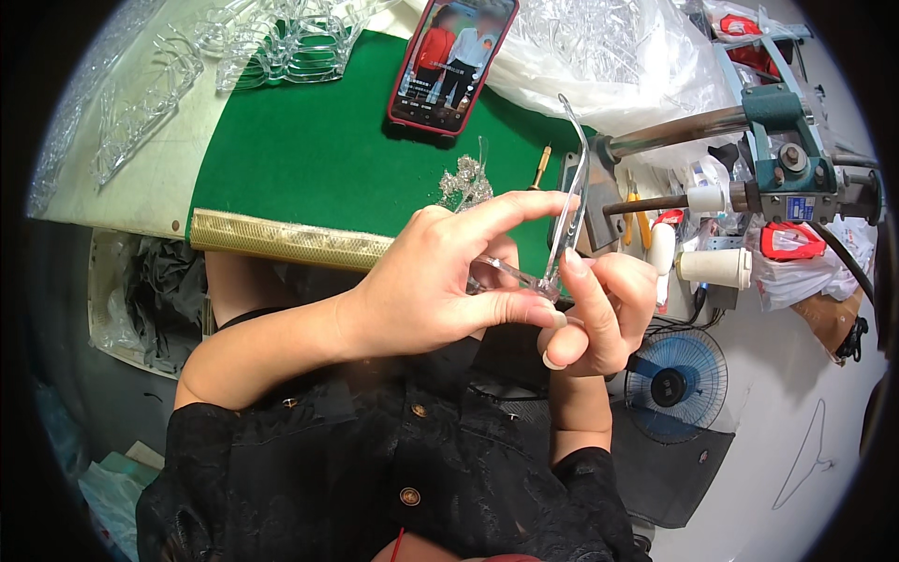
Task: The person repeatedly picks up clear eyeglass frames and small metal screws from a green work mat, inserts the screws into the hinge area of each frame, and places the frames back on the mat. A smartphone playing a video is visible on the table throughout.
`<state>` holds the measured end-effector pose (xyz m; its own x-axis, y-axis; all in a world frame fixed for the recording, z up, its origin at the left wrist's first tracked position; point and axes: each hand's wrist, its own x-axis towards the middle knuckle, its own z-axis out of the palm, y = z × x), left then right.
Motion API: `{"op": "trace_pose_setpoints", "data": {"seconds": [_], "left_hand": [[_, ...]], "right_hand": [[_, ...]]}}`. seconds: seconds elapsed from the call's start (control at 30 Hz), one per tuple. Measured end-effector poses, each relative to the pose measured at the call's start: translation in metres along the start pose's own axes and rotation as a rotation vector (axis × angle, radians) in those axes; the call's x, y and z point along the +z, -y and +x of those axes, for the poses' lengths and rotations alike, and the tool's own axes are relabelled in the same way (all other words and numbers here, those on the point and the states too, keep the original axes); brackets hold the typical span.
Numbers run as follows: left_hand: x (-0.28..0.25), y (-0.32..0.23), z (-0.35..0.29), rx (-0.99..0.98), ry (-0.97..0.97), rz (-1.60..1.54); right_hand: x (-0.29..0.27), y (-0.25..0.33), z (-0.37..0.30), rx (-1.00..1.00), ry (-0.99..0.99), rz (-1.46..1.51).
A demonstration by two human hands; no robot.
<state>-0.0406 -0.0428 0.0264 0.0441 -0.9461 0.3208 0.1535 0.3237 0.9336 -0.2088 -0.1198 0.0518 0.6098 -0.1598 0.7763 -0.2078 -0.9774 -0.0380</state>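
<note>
A clear plastic eyeglass frame (582, 169) is held up in front of me, one temple arm pointing upward and away. My left hand (435, 281) grips it, index finger stretched against the temple and thumb near the hinge. From the other side my right hand (607, 314) closes on the hinge area, its fingers curled and the index fingertip at the temple's base. Much of the frame's front is hidden behind my fingers. Just beyond the left hand lies a heap of small metal parts (465, 184) on the green mat (300, 155), with a brass-coloured screwdriver (541, 167) beside it.
A phone (449, 66) rests at the mat's far edge. Several clear frames (304, 51) lie far left; a plastic bag (609, 66) holds more. To the right stand a green bench press (782, 155), yellow-handled pliers (639, 211) and a white cup (714, 268); a fan (674, 384) sits below.
</note>
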Motion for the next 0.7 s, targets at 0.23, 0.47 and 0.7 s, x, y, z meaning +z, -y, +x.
{"op": "trace_pose_setpoints", "data": {"seconds": [0.23, 0.47, 0.7], "left_hand": [[-0.0004, -0.0008, 0.0005, 0.007, -0.006, 0.009], [-0.0008, 0.0, 0.0004, 0.01, -0.001, 0.021], [0.0001, -0.0008, 0.0004, -0.006, -0.002, 0.003]], "right_hand": [[-0.006, 0.0033, 0.0011, 0.016, 0.04, -0.019], [-0.0062, 0.0054, 0.0, 0.047, 0.077, -0.01], [-0.0024, 0.0054, -0.0012, 0.082, 0.054, 0.066]]}}
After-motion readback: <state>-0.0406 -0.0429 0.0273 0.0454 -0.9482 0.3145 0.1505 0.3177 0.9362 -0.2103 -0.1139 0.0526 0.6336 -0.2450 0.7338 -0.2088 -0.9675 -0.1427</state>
